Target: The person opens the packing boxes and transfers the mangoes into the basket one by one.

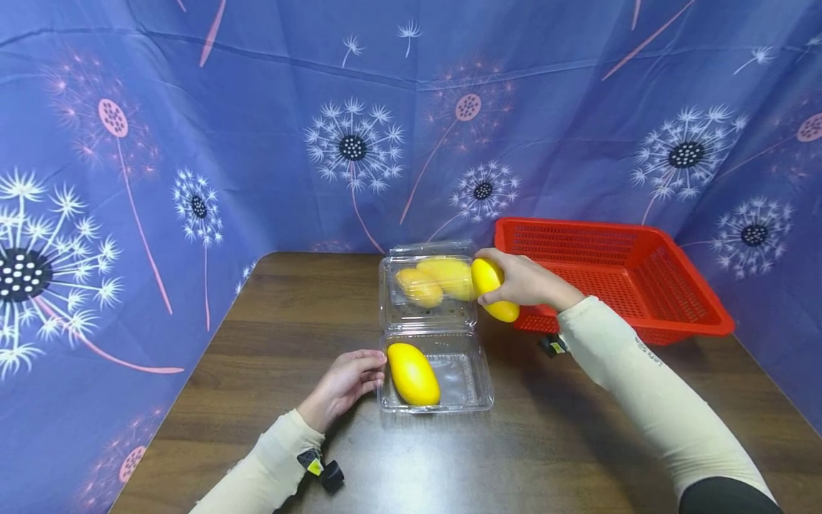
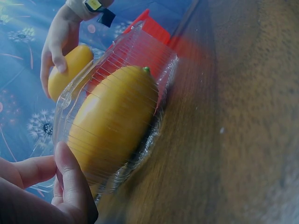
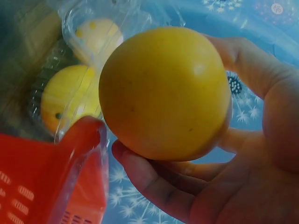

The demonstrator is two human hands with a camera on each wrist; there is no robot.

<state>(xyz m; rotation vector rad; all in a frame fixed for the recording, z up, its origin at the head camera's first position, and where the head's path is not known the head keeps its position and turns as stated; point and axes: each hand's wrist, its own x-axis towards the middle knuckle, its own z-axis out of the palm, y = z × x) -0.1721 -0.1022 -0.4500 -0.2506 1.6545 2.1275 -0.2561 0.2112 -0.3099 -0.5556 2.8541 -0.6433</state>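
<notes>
My right hand (image 1: 523, 280) grips a yellow mango (image 1: 504, 308) above the table, between the clear lid and the red basket. In the right wrist view the held mango (image 3: 163, 93) fills the middle, with thumb and fingers curled round it. An opened clear plastic clamshell box (image 1: 472, 371) stands in front, its lid (image 1: 392, 314) tipped back. Another mango (image 1: 413, 375) lies in the left side of its base. My left hand (image 1: 347, 382) pinches the base's left rim between thumb and fingers. Two more mangoes, one smaller (image 1: 420, 288) and one larger (image 1: 446, 275), show through the lid.
A red perforated plastic basket (image 1: 700, 300) stands at the back right, close to my right forearm. The brown wooden table (image 1: 289, 307) meets a blue dandelion-print cloth (image 1: 270, 157) behind and at both sides. Clear plastic (image 1: 433, 247) also shows behind the lid.
</notes>
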